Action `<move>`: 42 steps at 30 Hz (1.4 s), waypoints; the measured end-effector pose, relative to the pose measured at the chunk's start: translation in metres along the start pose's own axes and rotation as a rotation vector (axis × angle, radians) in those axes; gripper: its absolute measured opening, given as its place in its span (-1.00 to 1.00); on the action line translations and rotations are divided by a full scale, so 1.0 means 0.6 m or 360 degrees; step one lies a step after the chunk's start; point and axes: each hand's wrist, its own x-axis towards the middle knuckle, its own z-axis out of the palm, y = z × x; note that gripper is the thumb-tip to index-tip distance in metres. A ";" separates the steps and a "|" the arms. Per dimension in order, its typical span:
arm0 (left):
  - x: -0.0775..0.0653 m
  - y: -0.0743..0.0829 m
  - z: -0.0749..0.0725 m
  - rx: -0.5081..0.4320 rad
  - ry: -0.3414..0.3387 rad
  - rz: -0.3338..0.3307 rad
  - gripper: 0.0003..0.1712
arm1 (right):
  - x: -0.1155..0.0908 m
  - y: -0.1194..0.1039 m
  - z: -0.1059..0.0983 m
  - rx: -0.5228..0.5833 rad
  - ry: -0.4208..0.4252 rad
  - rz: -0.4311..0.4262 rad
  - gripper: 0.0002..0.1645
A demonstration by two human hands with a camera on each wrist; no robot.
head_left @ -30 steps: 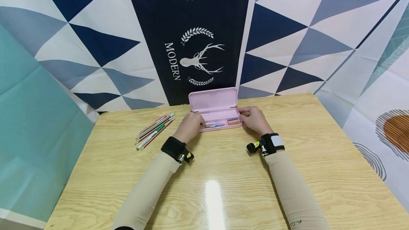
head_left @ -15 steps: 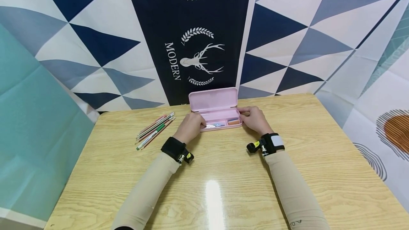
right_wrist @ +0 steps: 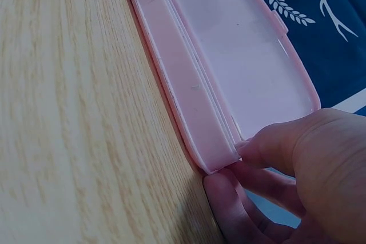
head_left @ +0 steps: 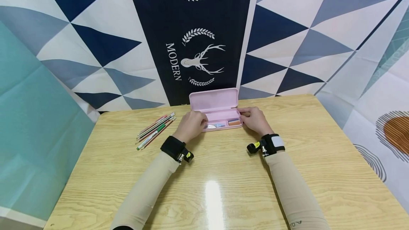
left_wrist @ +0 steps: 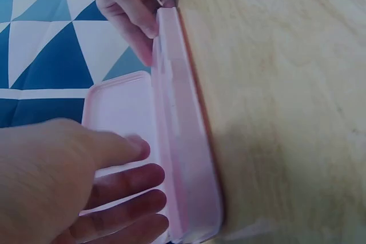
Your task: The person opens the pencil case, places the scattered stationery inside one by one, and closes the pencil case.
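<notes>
A pink pencil case [head_left: 220, 129] stands at the back of the table with its lid [head_left: 214, 99] raised. My right hand [head_left: 254, 119] grips its right end, thumb at the rim and fingers against the outer end in the right wrist view. My left hand [head_left: 191, 125] is over the case's left end; in the left wrist view its fingers [left_wrist: 128, 187] are spread and loosely bent, holding nothing. A slim light-blue and silver tool [head_left: 217, 125] lies in the front compartment, partly hidden by that hand. Beside it, a blue and orange eraser-like block [head_left: 234, 122] sits in the small right compartment.
Several pencils [head_left: 150, 130] and a green-and-white marker [head_left: 151, 137] lie in a loose bundle left of the case. A patterned cloth [head_left: 204, 38] hangs behind the wooden table's [head_left: 255, 187] back edge.
My left fingers have let go of the blue and silver tool, which now lies lower in the case, and have risen slightly. My right hand has stayed at the case's end.
</notes>
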 end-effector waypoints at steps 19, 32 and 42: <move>0.003 -0.001 -0.024 0.0149 0.0066 -0.0051 -0.77 | -0.006 0.002 0.000 0.0019 -0.0028 0.0012 -0.56; -0.012 -0.027 -0.025 0.0123 0.0124 -0.0131 -0.75 | -0.002 -0.001 0.000 0.0031 -0.0029 0.0034 -0.55; -0.022 -0.066 -0.023 0.0111 0.0193 -0.0210 -0.68 | -0.001 0.000 0.000 0.0010 -0.0019 0.0030 -0.54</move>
